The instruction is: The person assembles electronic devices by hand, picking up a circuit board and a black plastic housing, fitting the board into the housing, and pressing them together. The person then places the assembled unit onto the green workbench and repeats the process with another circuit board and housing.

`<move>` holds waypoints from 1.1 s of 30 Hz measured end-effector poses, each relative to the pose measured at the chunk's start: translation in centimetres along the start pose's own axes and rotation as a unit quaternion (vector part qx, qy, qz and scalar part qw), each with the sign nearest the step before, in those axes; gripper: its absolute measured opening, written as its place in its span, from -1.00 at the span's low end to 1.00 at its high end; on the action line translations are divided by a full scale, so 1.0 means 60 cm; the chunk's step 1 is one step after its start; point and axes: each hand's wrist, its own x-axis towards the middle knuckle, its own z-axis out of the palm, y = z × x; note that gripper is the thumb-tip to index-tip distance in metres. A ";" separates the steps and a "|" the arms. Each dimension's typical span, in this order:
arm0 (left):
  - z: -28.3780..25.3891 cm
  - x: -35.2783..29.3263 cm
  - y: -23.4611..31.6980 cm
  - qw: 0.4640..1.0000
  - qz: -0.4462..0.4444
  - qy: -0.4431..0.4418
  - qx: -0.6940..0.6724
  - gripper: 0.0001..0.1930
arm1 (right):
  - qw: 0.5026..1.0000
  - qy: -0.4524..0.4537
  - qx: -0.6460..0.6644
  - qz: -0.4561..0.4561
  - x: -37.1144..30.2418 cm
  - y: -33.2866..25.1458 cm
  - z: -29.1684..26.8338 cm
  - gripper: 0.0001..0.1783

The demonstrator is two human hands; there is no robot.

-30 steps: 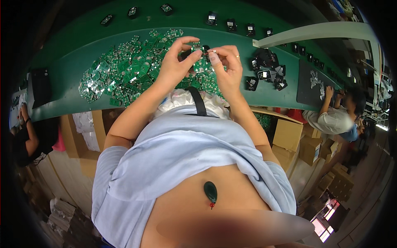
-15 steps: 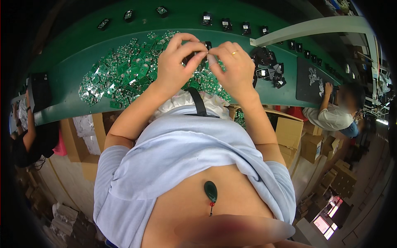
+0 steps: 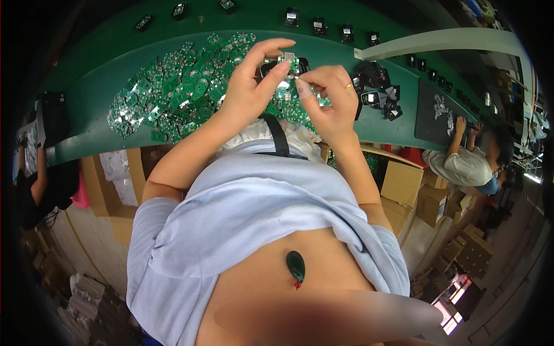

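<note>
Half a second ago the fingertips of both hands met and covered what they were working on; now a green circuit board shows between them, its metal connector facing up, and the left index finger reaches farther out than it did. The left hand is partly curled, thumb pressed on the board and index finger stretched beyond its far end, so the board sits at the thumb tip, to the right of the palm. A black case shows on both sides of the board, though I cannot tell how the two fit together. The right hand has its thumb and index finger drawn close at the board's lower right edge; whether they pinch something small I cannot tell. Below and to the left, a wide pile of circuit boards spreads close to the left wrist. Just right of the right hand lies a cluster of black cases, with green bench showing between it and a dark mat. Beyond the hands, a band of benchtop runs up to a raised green strip, and a pale rail bounds the far right.
</note>
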 end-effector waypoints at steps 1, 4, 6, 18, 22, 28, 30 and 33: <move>0.004 0.001 -0.007 0.994 0.098 0.038 0.043 -0.79 | 0.998 -0.015 -0.045 -0.045 0.001 -0.001 -0.001 -0.83; -0.002 -0.002 -0.003 0.978 0.141 0.041 0.150 -0.77 | 0.988 -0.016 -0.104 -0.114 0.006 -0.004 -0.003 -0.78; -0.003 -0.004 0.004 0.973 0.136 0.042 0.184 -0.77 | 0.985 -0.020 -0.119 -0.123 0.008 -0.008 -0.004 -0.77; -0.003 -0.008 0.011 0.952 0.178 0.069 0.238 -0.78 | 0.979 -0.057 -0.143 -0.135 0.016 -0.015 -0.001 -0.78; -0.004 -0.003 -0.003 0.932 0.237 0.084 0.261 -0.79 | 0.973 -0.116 -0.155 -0.128 0.024 -0.014 -0.008 -0.80; -0.003 -0.002 -0.005 0.928 0.241 0.088 0.268 -0.79 | 0.978 -0.100 -0.165 -0.086 0.019 -0.019 0.004 -0.82; -0.001 -0.004 -0.006 0.930 0.227 0.093 0.273 -0.79 | 0.987 -0.103 -0.121 -0.014 0.012 -0.027 0.003 -0.83; 0.003 -0.006 -0.011 0.934 0.226 0.097 0.258 -0.80 | 0.990 -0.098 -0.090 0.035 0.005 -0.022 0.005 -0.84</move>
